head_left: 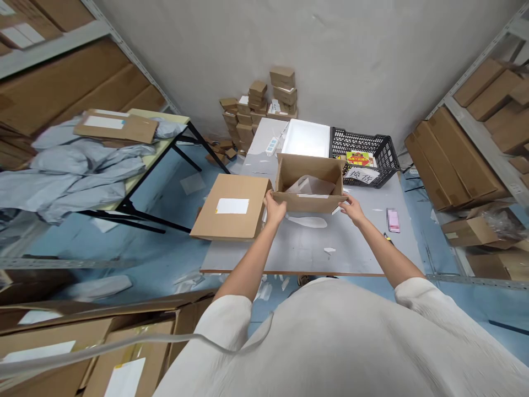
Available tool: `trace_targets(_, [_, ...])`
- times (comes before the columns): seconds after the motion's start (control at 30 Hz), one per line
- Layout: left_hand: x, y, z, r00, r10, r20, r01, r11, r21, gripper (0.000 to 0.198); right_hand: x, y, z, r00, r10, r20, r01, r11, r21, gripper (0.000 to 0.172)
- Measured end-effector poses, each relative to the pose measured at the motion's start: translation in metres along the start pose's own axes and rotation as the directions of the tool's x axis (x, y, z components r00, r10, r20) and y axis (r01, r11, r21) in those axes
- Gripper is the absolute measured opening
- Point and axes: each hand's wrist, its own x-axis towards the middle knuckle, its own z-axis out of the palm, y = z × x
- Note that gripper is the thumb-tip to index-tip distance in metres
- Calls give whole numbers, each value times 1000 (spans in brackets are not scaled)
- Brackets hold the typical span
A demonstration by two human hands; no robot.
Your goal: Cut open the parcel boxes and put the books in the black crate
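Observation:
An open cardboard box (308, 204) stands on the grey table, tilted slightly, with a pale, see-through wrapped item (312, 186) inside. My left hand (274, 210) grips its near left corner, fingers bent over the edge. At the near right corner my right hand (352, 209) holds the box between thumb and fingers. Left of my left hand lies a closed flat carton (225, 215) with a white label (232, 206). A white paper strip (308, 221) rests on the table just in front of the open box.
Behind the box sit a white tray (308, 138) and a black crate (386, 151) holding printed packets. A power strip (272, 145) lies at the back left, a pink packet (393, 220) at the right. Small boxes (283, 85) are stacked by the wall; grey bags (74, 165) cover a side table.

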Motion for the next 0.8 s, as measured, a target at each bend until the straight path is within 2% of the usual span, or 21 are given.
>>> trace_targets(0.1, [-15,-1,2,997,-72,22,72,997,9,77,-6,1,-14,1000,-25,-4,25,1000,-18,49])
trace_targets(0.2, [-36,3,6,998,-40,48,37,998,52,59,-15,5,-30,1000,-31,1,31,999,-42,43])
trace_targets(0.27, [-51,8,10,998,-3,56,0,998,61,55,-22,8,-42,1000,-11,1,11,999,-43,42])
trace_targets(0.53, [-113,27,21,994,84,64,-88,993,75,69,-41,14,-86,998,-58,-18,58,998,11,43])
trace_targets(0.67, [-130,39,23,991,130,30,-132,987,94,74,-48,14,-100,995,-100,10,100,995,12,43])
trace_targets(0.8, [-139,50,19,977,213,-17,-210,972,106,78,-54,12,-104,991,-136,20,134,989,57,48])
